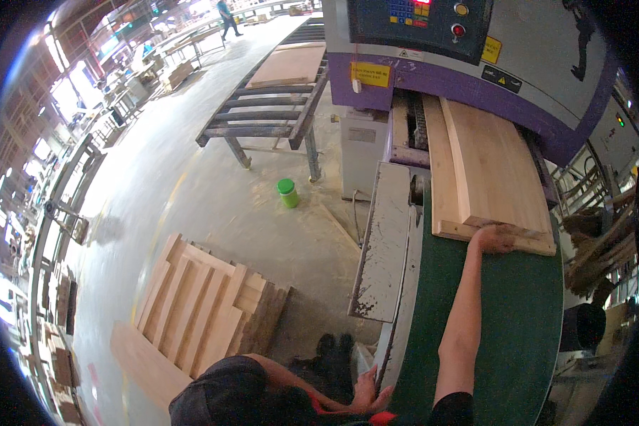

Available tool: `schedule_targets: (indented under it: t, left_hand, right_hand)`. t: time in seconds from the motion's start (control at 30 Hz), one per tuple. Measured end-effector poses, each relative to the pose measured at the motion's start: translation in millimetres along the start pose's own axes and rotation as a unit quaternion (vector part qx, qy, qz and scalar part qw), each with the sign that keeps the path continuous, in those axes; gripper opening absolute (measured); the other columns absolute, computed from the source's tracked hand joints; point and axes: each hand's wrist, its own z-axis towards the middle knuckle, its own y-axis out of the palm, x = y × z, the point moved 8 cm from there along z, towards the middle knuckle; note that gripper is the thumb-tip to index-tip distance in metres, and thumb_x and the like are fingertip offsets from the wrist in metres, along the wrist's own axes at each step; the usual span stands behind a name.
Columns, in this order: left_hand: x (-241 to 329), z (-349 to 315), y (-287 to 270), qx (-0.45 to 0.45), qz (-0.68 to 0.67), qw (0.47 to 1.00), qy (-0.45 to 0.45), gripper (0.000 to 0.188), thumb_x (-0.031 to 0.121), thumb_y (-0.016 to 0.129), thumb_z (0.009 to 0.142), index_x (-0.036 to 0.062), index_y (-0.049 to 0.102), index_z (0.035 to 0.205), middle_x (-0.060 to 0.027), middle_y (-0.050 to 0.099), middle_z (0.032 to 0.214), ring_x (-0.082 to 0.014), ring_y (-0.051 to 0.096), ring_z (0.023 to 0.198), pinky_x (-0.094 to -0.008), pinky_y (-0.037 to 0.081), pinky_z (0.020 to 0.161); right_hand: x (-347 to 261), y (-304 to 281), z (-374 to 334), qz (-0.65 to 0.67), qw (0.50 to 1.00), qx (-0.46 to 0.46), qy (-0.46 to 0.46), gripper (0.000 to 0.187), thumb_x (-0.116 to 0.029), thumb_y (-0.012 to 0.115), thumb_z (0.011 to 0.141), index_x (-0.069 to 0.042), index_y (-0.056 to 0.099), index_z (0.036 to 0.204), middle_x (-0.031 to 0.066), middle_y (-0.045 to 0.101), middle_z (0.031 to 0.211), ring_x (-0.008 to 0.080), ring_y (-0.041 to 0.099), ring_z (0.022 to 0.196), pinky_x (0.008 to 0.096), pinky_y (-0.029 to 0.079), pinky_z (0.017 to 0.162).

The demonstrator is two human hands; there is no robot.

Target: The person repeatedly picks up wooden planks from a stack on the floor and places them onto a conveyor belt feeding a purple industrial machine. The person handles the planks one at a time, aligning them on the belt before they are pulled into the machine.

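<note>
A thick wooden panel (497,170) lies on top of a wider wooden board (444,192), and both run into the opening of a purple and grey machine (433,82). They rest on a green conveyor belt (511,312). My right hand (495,240) lies against the near end of the wood with its fingers stretched along it, some of them partly hidden. Low in the view, my left hand (368,392) hangs beside the belt's left edge. Its fingers are apart and hold nothing.
A stack of wooden pieces (199,305) sits on the floor at left. A green-lidded container (287,193) stands near a roller table (255,117) bearing a flat panel (287,65). A control panel (419,20) tops the machine. A person (227,19) walks far off.
</note>
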Motion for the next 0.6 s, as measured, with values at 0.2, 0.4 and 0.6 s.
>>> schedule_targets:
  t: [0.2,0.4,0.6]
  left_hand:
    - [11.2,-9.3,-8.3,0.036,-0.039,0.996,0.072,0.084,0.042,0.063,0.081,-0.005,0.022,0.138,-0.0266,0.042,0.117,-0.0407,0.042,0.108,-0.0471,0.034,0.094]
    - [15.8,4.1,-17.3,-0.038,-0.062,0.987,0.146,0.078,0.041,0.06,0.085,-0.0101,0.025,0.132,-0.0256,0.043,0.112,-0.0358,0.042,0.107,-0.0429,0.035,0.094]
    - [17.7,40.8,-60.9,-0.27,-0.12,0.955,-0.03,0.056,0.042,0.059,0.088,-0.003,0.047,0.12,-0.014,0.056,0.108,-0.0233,0.054,0.101,-0.0342,0.043,0.088]
  right_hand:
    - [-18.1,-4.1,-2.0,0.043,0.999,0.015,0.027,0.064,-0.044,0.034,0.095,0.012,0.033,0.126,0.0378,0.031,0.128,0.0481,0.04,0.116,0.0524,0.037,0.096]
    - [-38.5,8.9,-24.7,0.108,0.99,-0.071,0.048,0.068,-0.041,0.035,0.095,0.01,0.021,0.137,0.0336,0.02,0.141,0.0496,0.023,0.128,0.053,0.019,0.109]
    - [-65.2,-48.2,-81.8,0.276,0.955,-0.111,0.019,0.058,-0.033,0.032,0.098,0.01,0.022,0.135,0.0322,0.026,0.137,0.0418,0.03,0.127,0.0479,0.023,0.107]
